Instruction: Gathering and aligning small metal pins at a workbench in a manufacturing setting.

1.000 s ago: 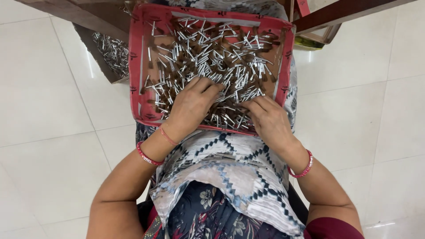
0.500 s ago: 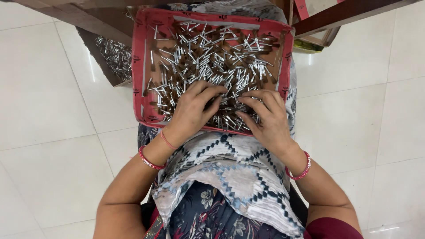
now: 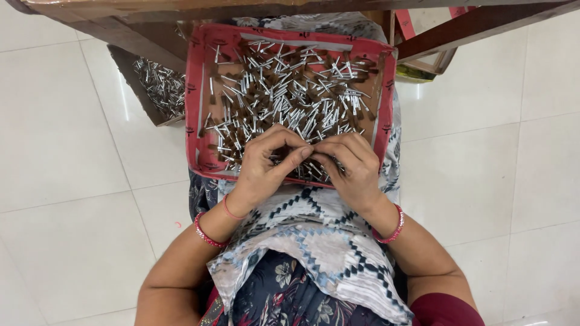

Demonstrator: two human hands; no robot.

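Two hands met at the near edge of a red cardboard tray (image 3: 194, 108) that rested on the person's lap, over a patterned cloth (image 3: 320, 241). The left hand (image 3: 266, 163) was curled, its thumb and fingertips (image 3: 304, 152) pinched together over the small metal pins (image 3: 290, 96) heaped in the tray; whether a pin sat between them could not be told. The right hand (image 3: 350, 166) was curled likewise, knuckles up, its fingertips touching those of the left hand just above the pile, and what it gripped, if anything, was hidden. The pins were silvery, short and thin, lying every way across the brown tray bottom, thickest in the middle. Red bangles (image 3: 205, 232) circled both wrists. A second open box (image 3: 130, 72) with more pins stood on the white tiled floor (image 3: 72, 169), just beside the tray's left wall, under a wooden table edge (image 3: 181, 9).
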